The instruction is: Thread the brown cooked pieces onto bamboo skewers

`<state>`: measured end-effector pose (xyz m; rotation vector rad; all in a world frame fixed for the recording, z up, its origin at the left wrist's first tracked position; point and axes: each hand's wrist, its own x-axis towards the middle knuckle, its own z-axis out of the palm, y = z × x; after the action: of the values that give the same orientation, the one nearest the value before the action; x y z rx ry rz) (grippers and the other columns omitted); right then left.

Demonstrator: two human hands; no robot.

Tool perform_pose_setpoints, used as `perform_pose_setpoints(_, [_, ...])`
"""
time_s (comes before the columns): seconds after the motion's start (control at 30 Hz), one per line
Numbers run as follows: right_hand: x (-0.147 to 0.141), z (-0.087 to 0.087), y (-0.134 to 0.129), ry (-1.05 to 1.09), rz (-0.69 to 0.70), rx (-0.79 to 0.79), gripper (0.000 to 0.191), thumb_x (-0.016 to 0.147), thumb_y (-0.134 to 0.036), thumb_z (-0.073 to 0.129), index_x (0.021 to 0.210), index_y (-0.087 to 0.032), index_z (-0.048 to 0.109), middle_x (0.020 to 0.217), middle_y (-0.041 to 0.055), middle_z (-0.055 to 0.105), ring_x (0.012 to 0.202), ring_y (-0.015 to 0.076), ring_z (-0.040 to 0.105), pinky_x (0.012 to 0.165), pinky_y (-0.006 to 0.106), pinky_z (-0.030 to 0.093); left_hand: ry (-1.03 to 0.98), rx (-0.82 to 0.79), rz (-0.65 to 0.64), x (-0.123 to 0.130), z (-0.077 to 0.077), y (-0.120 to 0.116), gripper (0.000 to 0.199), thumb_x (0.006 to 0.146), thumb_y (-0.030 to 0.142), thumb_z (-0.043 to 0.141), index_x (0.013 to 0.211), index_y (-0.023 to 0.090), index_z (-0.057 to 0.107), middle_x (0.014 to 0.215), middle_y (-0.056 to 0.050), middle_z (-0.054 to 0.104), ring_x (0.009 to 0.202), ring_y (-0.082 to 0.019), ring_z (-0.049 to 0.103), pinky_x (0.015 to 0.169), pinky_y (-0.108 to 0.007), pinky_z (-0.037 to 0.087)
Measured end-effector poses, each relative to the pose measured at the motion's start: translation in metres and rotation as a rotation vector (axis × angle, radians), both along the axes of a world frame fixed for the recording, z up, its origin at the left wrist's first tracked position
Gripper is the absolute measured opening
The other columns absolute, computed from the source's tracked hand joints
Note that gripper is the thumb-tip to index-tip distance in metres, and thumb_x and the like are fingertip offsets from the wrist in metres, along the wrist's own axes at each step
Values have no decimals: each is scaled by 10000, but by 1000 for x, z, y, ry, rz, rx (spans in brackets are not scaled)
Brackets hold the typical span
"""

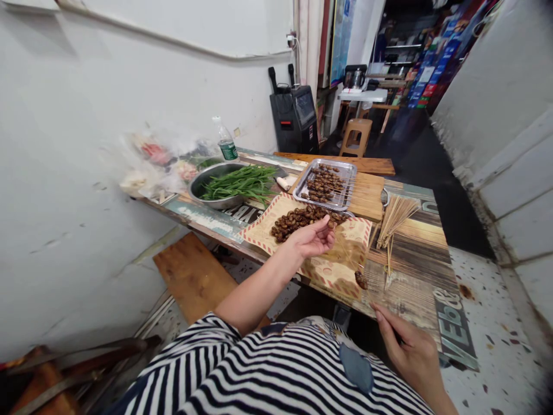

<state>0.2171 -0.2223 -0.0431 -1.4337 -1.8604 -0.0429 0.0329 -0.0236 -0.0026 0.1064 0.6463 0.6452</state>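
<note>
While the left hand (329, 224) hovered over the paper sheet (328, 268), its thumb and forefinger were nearly closed in a pinch on a brown piece (330, 224), the other fingers loosely curled. The right hand (375, 306) was low, just off the sheet's near right corner, its thumb and forefinger closed on a skewer (367, 292); a small brown cluster (361, 280) sat on the skewer's far end, above that same corner.

A heap of brown pieces (294, 221) lay on the sheet, towards its far side. Just beyond the sheet was a metal tray (352, 183) of loaded skewers (324, 181), resting partly on a wooden board (367, 199) at the sheet's far right. A bundle of bare sticks (398, 216) lay to the right of the sheet. To its left stood a metal bowl (216, 202) of long green vegetables (239, 183); farther off, beyond the bowl, were a clear bottle (227, 144) and, farther left, plastic bags (151, 161).
</note>
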Motion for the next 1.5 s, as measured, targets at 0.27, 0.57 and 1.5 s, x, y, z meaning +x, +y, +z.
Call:
perform_pose_setpoints(0.27, [1, -2, 0, -5, 6, 5, 207, 828, -222, 511, 961, -180, 664, 858, 39, 713, 720, 150, 684, 652, 202, 561, -9, 14, -2, -2, 3, -2, 229, 798, 274, 544, 770, 52, 592, 602, -35, 558, 549, -76, 508, 498, -172, 433])
perform_pose_setpoints(0.57, [1, 0, 1, -6, 9, 9, 206, 828, -222, 508, 952, -183, 667, 848, 33, 714, 704, 149, 684, 635, 195, 561, 26, 45, 25, 1, 4, -4, 183, 796, 243, 548, 742, 73, 591, 604, -33, 572, 531, -72, 506, 495, -176, 424])
perform_pose_setpoints(1.5, [1, 4, -1, -48, 3, 53, 197, 833, -218, 502, 933, -167, 663, 817, 36, 717, 652, 131, 682, 617, 178, 552, 15, 64, 58, 2, 5, -3, 188, 801, 237, 542, 726, 69, 576, 609, -33, 567, 550, -76, 511, 492, -172, 425])
